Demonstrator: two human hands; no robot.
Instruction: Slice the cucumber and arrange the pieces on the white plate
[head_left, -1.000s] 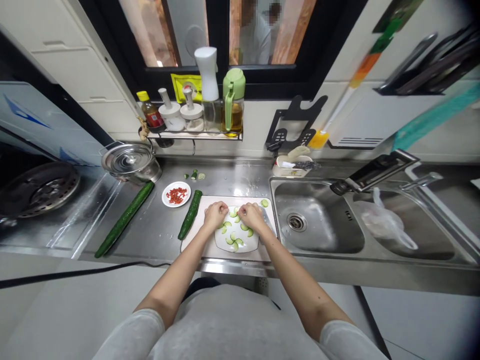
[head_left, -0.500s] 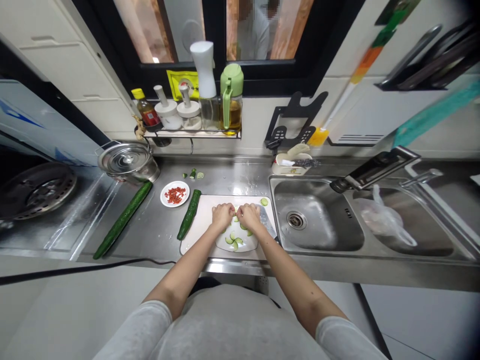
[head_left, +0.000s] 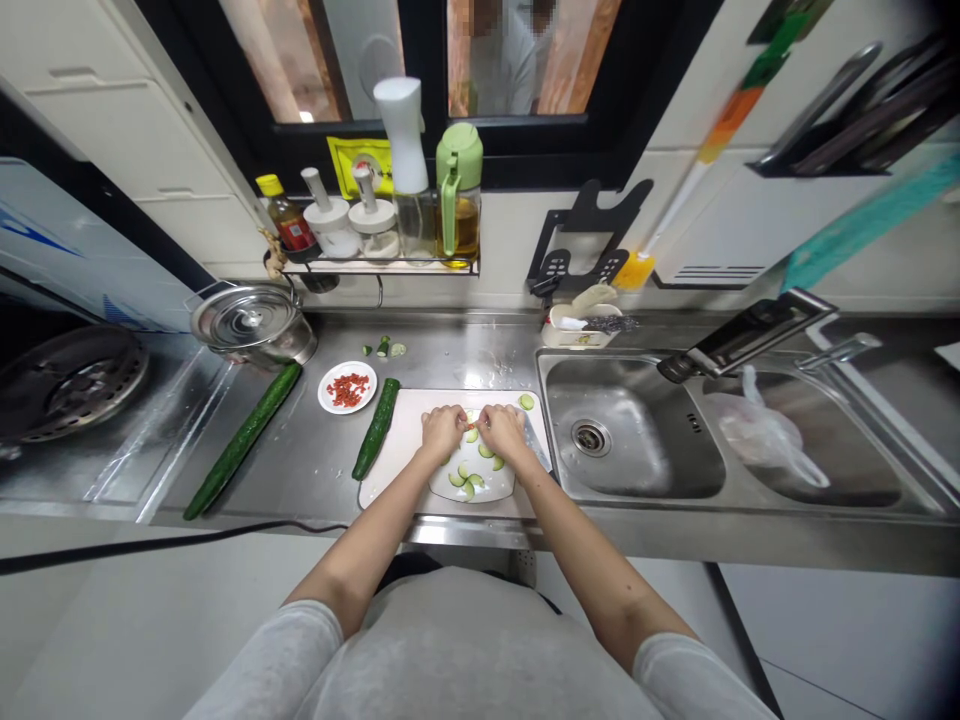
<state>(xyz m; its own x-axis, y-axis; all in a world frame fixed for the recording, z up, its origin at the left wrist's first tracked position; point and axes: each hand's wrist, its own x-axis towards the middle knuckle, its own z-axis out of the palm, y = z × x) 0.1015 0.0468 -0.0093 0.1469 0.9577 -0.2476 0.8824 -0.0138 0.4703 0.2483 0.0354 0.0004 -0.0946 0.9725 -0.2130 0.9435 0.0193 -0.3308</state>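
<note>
My left hand (head_left: 444,432) and my right hand (head_left: 501,432) meet over the far part of a white plate (head_left: 491,488), fingers pinched. Between their fingertips shows a tiny red piece; which hand grips it I cannot tell. Thin cucumber slices (head_left: 466,481) form a pinwheel on the plate's near part, with more slices under the hands. Beneath the plate lies a white cutting board (head_left: 401,452). A knife blade (head_left: 534,437) shows beside my right wrist, partly hidden. One cucumber round (head_left: 526,401) rests at the board's far right corner, and a shorter cucumber (head_left: 376,428) along its left edge.
Left of the board are a small white dish of red bits (head_left: 348,388), a long cucumber (head_left: 244,440) and a lidded steel pot (head_left: 255,325). Cucumber ends (head_left: 384,347) lie behind. A double sink (head_left: 630,430) is on the right; a condiment rack (head_left: 382,268) hangs ahead.
My fingertips have drawn slightly apart, and the red piece between them shows more plainly. More of the slices beside my right hand is visible. The view has shifted slightly.
</note>
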